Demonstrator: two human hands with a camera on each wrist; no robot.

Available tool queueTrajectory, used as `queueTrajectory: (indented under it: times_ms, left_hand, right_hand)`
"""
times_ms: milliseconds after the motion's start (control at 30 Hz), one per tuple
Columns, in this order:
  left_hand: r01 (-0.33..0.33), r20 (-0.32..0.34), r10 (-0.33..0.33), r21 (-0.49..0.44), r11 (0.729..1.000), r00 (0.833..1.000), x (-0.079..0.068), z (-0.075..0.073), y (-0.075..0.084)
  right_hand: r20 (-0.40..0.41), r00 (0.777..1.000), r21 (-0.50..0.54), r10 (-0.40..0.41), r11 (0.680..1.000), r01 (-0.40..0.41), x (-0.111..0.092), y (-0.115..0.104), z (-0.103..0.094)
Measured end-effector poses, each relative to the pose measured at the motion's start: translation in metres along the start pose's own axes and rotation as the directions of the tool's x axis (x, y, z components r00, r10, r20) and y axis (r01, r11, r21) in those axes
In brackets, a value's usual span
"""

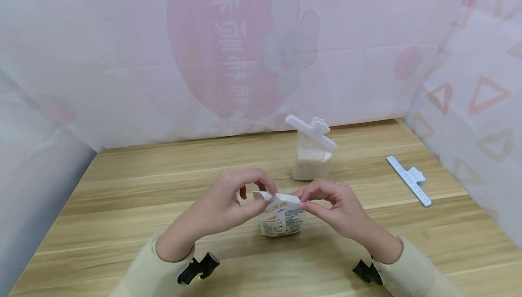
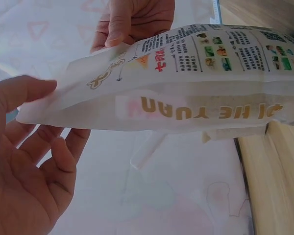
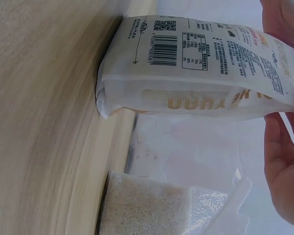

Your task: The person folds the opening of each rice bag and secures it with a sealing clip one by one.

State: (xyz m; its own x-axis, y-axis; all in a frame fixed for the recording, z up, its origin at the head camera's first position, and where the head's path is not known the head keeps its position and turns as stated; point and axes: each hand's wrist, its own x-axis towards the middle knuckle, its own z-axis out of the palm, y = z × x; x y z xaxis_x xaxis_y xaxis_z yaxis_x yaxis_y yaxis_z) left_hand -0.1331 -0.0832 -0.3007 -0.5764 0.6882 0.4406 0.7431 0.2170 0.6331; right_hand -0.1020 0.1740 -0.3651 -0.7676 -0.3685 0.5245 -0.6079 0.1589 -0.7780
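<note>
A white printed paper bag (image 1: 281,222) stands upright on the table between both hands, its top edge raised and pulled flat. My left hand (image 1: 222,204) pinches the top edge near its left corner. In the left wrist view the left thumb (image 2: 34,90) lies over the paper, with fingers beneath. My right hand (image 1: 340,206) pinches the right end of the same edge between thumb and fingers. The bag's side gusset (image 3: 186,100) carries gold lettering, and a barcode shows on its face. What the bag contains is hidden.
Behind the paper bag, a clear bag of pale grains (image 1: 311,165) stands with a white sealing clip (image 1: 311,132) across its top. A light blue clip (image 1: 409,181) lies at the right on the wooden table (image 1: 134,188). Printed cloth walls rise behind and beside the table.
</note>
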Motion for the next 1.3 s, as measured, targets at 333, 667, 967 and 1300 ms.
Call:
queueTrajectory:
  times_ms: [333, 667, 967, 1300]
  left_hand:
    - [0.177, 0.016, -0.182, 0.179, 0.968, 0.983, 0.013, 0.003, 0.020]
    - [0.226, -0.005, -0.231, 0.238, 0.945, 0.973, 0.015, 0.005, 0.024]
    - [0.190, -0.057, -0.182, 0.282, 0.940, 0.982, 0.013, 0.009, 0.025]
    - [0.152, -0.127, -0.119, 0.296, 0.943, 0.985, 0.010, 0.016, 0.024]
  right_hand:
    - [-0.043, 0.999, -0.003, 0.020, 1.000, -0.021, 0.001, -0.001, 0.005]
    - [-0.082, 0.996, -0.032, 0.047, 0.998, -0.049, 0.001, -0.002, 0.008]
    - [-0.019, 0.986, 0.066, 0.166, 0.984, -0.165, 0.004, -0.008, 0.006]
    - [-0.034, 0.997, -0.115, 0.072, 0.990, -0.076, 0.021, -0.015, 0.020]
